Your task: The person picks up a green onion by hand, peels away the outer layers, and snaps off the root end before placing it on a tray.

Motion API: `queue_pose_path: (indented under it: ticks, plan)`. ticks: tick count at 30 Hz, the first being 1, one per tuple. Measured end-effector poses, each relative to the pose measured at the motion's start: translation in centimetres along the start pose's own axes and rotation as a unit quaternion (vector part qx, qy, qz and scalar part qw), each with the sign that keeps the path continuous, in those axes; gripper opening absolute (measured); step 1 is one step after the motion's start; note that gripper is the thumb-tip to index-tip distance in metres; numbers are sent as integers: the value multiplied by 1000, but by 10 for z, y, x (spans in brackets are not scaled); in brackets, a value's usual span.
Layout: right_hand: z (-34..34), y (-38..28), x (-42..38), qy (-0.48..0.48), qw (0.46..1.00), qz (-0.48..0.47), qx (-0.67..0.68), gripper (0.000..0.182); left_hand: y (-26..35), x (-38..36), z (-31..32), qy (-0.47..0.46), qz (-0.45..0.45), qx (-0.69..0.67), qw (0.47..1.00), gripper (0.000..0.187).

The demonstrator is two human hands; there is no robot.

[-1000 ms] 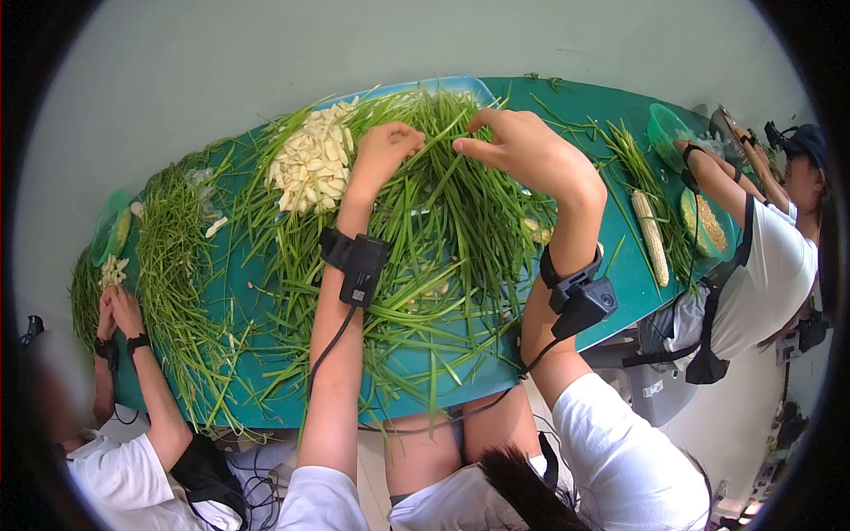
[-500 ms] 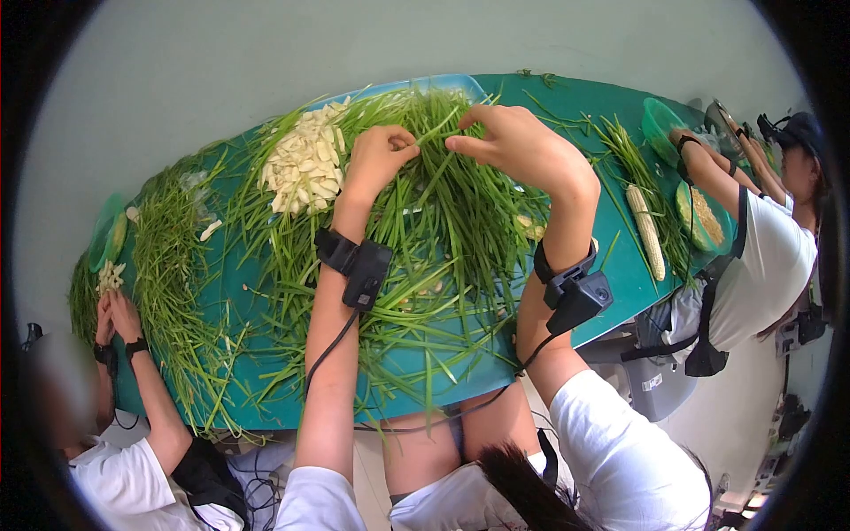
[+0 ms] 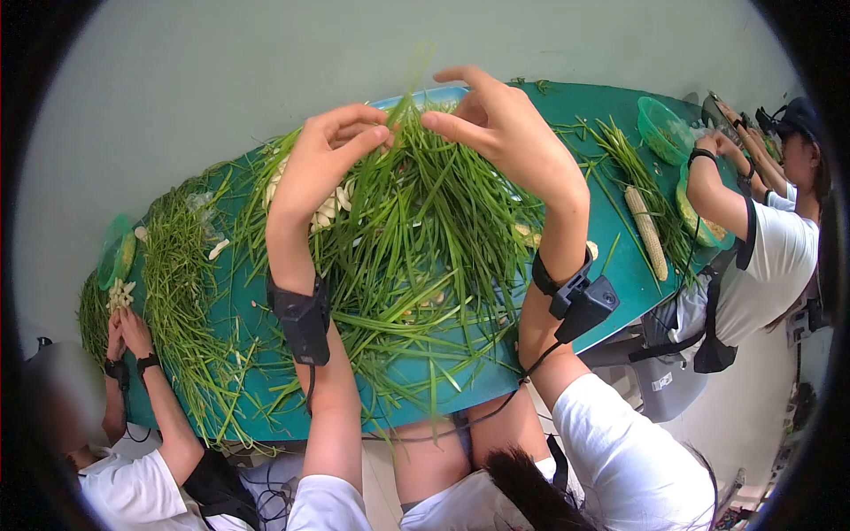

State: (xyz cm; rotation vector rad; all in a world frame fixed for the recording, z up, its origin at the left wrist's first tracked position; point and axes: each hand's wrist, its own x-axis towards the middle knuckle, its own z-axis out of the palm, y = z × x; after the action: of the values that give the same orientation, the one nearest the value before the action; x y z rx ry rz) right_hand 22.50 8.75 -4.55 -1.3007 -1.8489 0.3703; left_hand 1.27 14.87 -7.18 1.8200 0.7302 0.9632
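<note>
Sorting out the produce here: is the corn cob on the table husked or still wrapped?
Husked: the corn cob shows bare pale kernel rows, lying flat on the green table.

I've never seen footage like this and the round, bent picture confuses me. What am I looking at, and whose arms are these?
The picture comes from a camera worn on a person's head, looking down, so the wide lens bends the edges. The two bare arms in the middle belong to that person; each wrist carries a black strapped device with a cable. The left hand and the right hand are raised above a green table, each pinching the top of a lifted bunch of long green stalks. More stalks cover the table, beside a pile of pale cut pieces. To the right lie a corn cob and a green basket. Two other people work at the table's ends: one at lower left, one at right.
</note>
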Motion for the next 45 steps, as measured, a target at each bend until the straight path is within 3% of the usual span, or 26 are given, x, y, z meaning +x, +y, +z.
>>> queue_pose_path:
  ticks: [4, 6, 9, 10, 16, 30, 34, 37, 45]
  plan:
    - [2, -14, 0, 23, 993, -69, 95, 36, 17, -9, 5, -87, 21, 27, 996, 18]
    - [2, -18, 0, 24, 970, -104, 216, 21, 29, -14, 11, -88, 35, 8, 996, 20]
    - [3, -23, -3, 22, 957, -108, 268, 15, 44, -19, 25, -64, 91, -11, 994, 21]
    - [3, -25, -3, 22, 957, -108, 268, 15, 48, -20, 28, -43, 134, -12, 990, 20]
    - [-1, -38, -9, 59, 962, -111, 242, 18, 65, -27, 30, -86, 105, -49, 990, 20]
    - [-2, -52, -15, 17, 940, -100, 325, 29, 71, -40, 22, -134, 104, -67, 983, 23]
    - [0, -53, -15, 18, 921, -138, 363, 25, 72, -40, 23, -122, 110, -90, 982, 23]
    - [1, -55, -18, 14, 955, -152, 255, 20, 69, -40, 22, -129, 111, -86, 982, 23]
    - [-7, -56, -17, -26, 946, -93, 311, 21, 72, -39, 23, -156, 117, -53, 979, 26]
